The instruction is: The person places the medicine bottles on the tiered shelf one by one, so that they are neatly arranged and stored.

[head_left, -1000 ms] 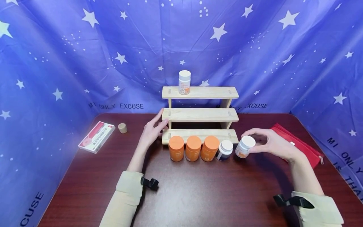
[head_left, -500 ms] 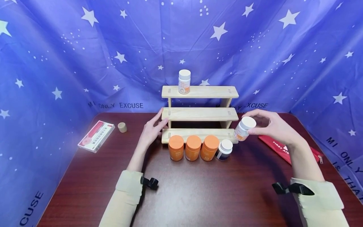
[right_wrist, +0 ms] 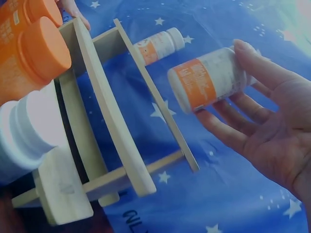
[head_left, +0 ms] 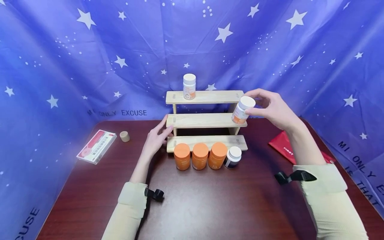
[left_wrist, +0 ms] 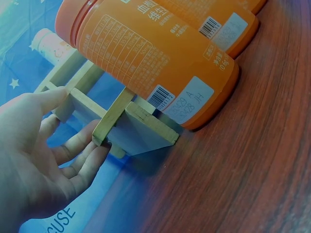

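A three-step wooden display shelf (head_left: 207, 120) stands at the back of the table. My left hand (head_left: 154, 141) holds its left end; in the left wrist view the fingers (left_wrist: 80, 162) curl against the end of a step. My right hand (head_left: 273, 108) grips a white pill bottle (head_left: 243, 110) with an orange label, tilted near the right end of the middle step. The right wrist view has this bottle (right_wrist: 209, 80) between thumb and fingers, apart from the shelf. A similar white bottle (head_left: 189, 86) stands upright on the top step, left side.
Three orange bottles (head_left: 199, 156) and a dark bottle with a white cap (head_left: 233, 156) line up before the bottom step. A red first-aid pouch (head_left: 282, 146) lies at right. At left are a white-and-red box (head_left: 96, 146) and a small beige cylinder (head_left: 124, 136).
My right hand has lifted the white pill bottle from beside the dark bottle, up and leftward to the middle step's height. The left hand stays at the shelf. The head view shifted slightly.
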The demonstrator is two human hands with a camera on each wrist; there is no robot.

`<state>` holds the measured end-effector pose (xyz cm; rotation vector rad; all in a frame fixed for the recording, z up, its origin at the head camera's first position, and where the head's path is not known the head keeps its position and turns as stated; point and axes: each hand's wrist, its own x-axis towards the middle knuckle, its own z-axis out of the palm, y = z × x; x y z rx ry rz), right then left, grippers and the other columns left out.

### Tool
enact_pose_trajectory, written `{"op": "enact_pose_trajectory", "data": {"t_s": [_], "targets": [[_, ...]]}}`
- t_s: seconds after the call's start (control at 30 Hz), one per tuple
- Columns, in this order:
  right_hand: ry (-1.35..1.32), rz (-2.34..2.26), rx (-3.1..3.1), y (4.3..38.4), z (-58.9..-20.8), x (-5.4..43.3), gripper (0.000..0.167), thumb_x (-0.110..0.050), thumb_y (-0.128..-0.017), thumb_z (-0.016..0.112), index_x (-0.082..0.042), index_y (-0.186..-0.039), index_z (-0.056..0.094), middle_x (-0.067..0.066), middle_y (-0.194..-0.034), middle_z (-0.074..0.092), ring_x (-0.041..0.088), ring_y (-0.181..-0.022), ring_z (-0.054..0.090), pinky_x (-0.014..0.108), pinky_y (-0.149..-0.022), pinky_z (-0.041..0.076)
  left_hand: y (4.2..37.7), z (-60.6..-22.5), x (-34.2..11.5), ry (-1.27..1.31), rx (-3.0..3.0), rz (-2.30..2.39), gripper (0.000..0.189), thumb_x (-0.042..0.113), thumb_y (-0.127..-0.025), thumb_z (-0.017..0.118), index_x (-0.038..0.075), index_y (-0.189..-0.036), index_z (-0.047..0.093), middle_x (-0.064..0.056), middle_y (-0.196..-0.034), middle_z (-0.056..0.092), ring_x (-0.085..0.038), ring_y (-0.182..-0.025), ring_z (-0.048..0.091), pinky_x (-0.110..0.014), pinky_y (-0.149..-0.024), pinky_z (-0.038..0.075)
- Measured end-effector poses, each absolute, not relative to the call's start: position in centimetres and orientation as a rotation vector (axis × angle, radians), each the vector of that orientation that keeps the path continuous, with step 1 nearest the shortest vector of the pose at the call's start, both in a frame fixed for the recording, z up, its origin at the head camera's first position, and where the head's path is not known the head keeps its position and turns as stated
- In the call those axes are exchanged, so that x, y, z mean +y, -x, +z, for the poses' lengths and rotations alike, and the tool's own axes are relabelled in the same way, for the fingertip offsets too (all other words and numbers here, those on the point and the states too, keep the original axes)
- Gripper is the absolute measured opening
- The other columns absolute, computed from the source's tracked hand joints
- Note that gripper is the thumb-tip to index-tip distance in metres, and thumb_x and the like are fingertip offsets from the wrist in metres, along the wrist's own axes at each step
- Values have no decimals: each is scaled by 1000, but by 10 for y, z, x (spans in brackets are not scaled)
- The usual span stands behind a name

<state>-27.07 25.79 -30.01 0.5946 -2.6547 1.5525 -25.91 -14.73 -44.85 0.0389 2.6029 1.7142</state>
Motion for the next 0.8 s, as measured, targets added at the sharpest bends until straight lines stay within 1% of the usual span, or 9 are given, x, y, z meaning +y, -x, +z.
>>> {"op": "enact_pose_trajectory", "data": {"t_s": [0.13,0.23,0.33,0.47,0.6,0.73,0.8], "targets": [[-620,1647,-2611,284,-295,243,39,-10,-91,79,-11,-128,67,-4,-119,69,12,-105,70,25,-83,62,258,-450,-147,-42,2586,1731,62,65,-97,58,59,-152,30,-14,-101,77,-19,-79,77,-35,-80,64],[-634,1682,-2589,295,-292,233,38,-13,-92,78,-11,-128,67,-2,-119,68,14,-106,69,26,-83,63,259,-450,-147,-46,2574,1754,62,65,-97,59,59,-152,31,-15,-100,77,-20,-84,78,-39,-82,65],[-634,1652,-2586,306,-289,221,39,-17,-91,79,-13,-128,67,-3,-118,68,15,-101,68,24,-82,62,259,-449,-148,-48,2576,1757,62,65,-97,59,59,-152,31,-15,-100,77,-20,-84,77,-38,-81,65],[-610,1618,-2594,320,-283,206,42,-22,-90,82,-15,-128,67,-5,-113,69,15,-95,67,23,-79,61,260,-448,-147,-49,2591,1737,62,65,-97,58,58,-153,31,-15,-101,78,-19,-79,77,-34,-79,64],[-581,1647,-2579,334,-281,190,43,-21,-89,83,-14,-128,67,-4,-110,69,13,-95,68,26,-79,63,258,-447,-147,-47,2591,1738,62,65,-97,58,59,-152,31,-14,-100,78,-19,-79,77,-32,-78,63],[-547,1673,-2570,343,-283,177,42,-18,-88,82,-12,-127,67,-4,-110,69,13,-96,68,29,-79,64,257,-447,-147,-56,2577,1751,62,65,-97,58,59,-153,30,-15,-100,76,-19,-83,77,-35,-80,64],[-532,1676,-2572,346,-284,173,41,-19,-89,82,-12,-127,66,-4,-110,68,13,-98,67,30,-80,64,257,-447,-147,-56,2579,1748,62,65,-97,58,58,-153,31,-15,-100,76,-20,-83,77,-36,-80,65]]}}
